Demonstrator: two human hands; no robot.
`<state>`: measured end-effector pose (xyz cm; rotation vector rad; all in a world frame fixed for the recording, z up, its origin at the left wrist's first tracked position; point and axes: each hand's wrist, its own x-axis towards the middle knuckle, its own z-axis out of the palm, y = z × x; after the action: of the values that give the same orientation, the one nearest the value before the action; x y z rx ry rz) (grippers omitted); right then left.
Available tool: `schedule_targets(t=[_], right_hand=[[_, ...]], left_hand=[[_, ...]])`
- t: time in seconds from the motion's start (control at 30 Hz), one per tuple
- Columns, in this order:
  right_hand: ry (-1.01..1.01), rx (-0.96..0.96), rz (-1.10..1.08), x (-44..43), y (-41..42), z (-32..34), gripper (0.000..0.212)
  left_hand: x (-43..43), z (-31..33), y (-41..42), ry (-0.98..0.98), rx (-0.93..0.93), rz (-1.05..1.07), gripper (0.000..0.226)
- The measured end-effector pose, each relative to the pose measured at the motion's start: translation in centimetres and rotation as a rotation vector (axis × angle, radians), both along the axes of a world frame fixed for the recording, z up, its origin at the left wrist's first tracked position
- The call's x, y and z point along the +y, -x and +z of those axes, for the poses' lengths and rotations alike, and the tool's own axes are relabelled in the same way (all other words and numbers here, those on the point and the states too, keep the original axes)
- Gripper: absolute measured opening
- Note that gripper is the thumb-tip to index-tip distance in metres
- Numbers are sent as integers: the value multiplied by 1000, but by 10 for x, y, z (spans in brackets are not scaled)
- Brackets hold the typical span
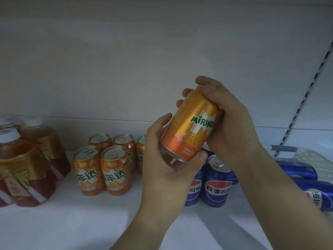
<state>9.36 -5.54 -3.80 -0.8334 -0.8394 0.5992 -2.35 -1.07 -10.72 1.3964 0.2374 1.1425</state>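
- Both hands clasp one tilted orange can (193, 123): left hand (167, 163) cups its base, right hand (228, 121) wraps its top.
- Glossy metal cylinder; its lid is hidden, its logo partly covered.

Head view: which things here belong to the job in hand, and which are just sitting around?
In the job: Mirinda can, tilted, base gripped by left hand, top by right hand; likely the upright orange cans it matches.
Just there: red drink bottles; upright Pepsi cans; Pepsi cans lying on their sides.
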Motion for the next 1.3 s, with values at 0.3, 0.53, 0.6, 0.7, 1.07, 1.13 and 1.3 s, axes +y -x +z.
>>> schedule_targets(t=[0.3, 0.53, 0.6, 0.7, 1.07, 1.13, 1.3], right_hand=[[8, -24, -3, -1, 6, 3, 35], [5, -14, -30, -8, 7, 8, 33], [-2, -39, -102, -10, 7, 11, 30], [3, -60, -142, -11, 7, 12, 38], [96, -38, -31, -12, -5, 8, 31], [91, -42, -25, -14, -5, 8, 32], [93, -40, -24, -17, -3, 8, 36]], left_hand=[[2, -4, 8, 167, 80, -367, 70], [4, 7, 7, 438, 106, -722, 67], [7, 10, 0, 298, 183, -474, 41], [-7, 8, -1, 88, 57, -229, 53], [-12, -3, -4, 230, 27, -434, 52], [-12, -4, -4, 211, 34, -433, 52], [-18, -3, -6, 116, 58, -343, 52]])
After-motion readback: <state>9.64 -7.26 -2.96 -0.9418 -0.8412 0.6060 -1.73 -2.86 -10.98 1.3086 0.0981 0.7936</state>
